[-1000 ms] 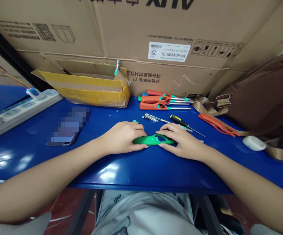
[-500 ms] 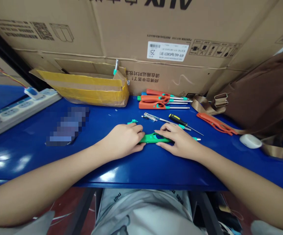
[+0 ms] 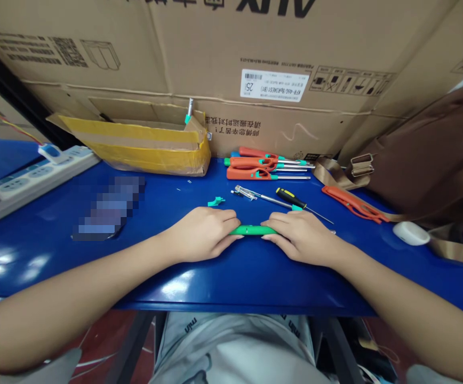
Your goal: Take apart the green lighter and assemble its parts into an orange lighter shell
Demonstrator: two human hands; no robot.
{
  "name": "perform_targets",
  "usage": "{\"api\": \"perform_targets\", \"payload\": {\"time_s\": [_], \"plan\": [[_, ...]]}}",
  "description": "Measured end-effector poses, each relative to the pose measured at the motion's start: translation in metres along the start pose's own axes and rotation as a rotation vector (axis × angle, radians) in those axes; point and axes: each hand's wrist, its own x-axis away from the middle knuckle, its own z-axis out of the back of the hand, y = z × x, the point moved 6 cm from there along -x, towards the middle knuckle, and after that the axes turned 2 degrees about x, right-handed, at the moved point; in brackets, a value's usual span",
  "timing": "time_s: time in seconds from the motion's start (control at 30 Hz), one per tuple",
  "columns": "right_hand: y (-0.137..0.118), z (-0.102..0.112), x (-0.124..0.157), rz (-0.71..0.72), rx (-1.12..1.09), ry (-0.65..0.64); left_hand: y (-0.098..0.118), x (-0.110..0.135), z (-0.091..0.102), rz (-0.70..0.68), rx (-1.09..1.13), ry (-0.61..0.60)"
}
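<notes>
Between my two hands lies a green lighter, the long-necked kind, turned edge-up so its narrow side faces me. My left hand is closed on its left end, and my right hand grips the right end; a bit of metal tip shows past the right hand. Beyond the left hand rests a small teal plastic trigger. Behind the hands are a bare lighter mechanism with a metal rod and a yellow-and-black screwdriver.
Several orange lighters are piled at the back, and an orange casing lies to the right near a white oval case. A yellow-taped carton, a blurred-out phone and a power strip occupy the left of the blue table.
The green lighter has been rolled, so its trigger opening no longer shows and its edge faces up. My right hand's fingers have closed in around its end.
</notes>
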Motion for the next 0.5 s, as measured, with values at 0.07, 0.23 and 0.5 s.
{"api": "perform_targets", "payload": {"time_s": [0.07, 0.23, 0.5], "plan": [[0.001, 0.0, 0.001, -0.01, 0.0, -0.002, 0.0, 0.0, 0.0, 0.004, 0.006, 0.001], [0.0, 0.003, 0.002, -0.004, -0.011, 0.075, 0.001, -0.001, -0.001, 0.009, 0.069, -0.002], [0.006, 0.004, 0.001, -0.054, -0.083, 0.014, -0.011, -0.003, -0.002, 0.059, 0.331, 0.114]]}}
